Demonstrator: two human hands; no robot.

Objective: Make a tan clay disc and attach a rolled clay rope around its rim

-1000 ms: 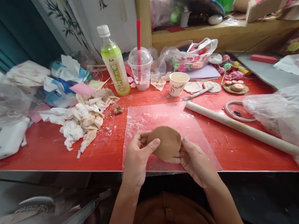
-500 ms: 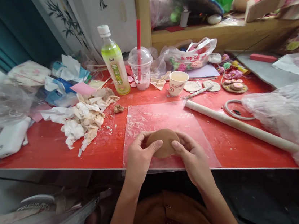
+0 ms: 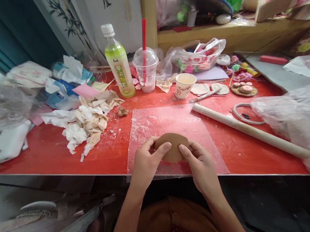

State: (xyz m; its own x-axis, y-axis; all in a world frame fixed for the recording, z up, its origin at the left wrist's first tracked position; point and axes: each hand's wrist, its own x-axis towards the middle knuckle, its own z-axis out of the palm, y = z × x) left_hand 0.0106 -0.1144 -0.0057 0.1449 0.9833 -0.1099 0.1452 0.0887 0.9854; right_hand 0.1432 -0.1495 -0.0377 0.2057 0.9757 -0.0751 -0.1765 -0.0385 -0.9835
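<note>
The left hand (image 3: 146, 163) and the right hand (image 3: 202, 160) gripped the brown disc (image 3: 174, 146), seemingly already flattened, its visible face yet plain, with the pale rod (image 3: 249, 130) to their right.

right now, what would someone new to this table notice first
Probably the thin, brown, clay-like disc held between the left hand and right hand, over the clear plastic sheet on the glossy red table. Then the tall, clear bottle of yellow-green drink, upright farther back beside a clear, domed plastic cup with a red straw. The long, pale, cylindrical rod lying slantwise on the right also stands out.
</note>
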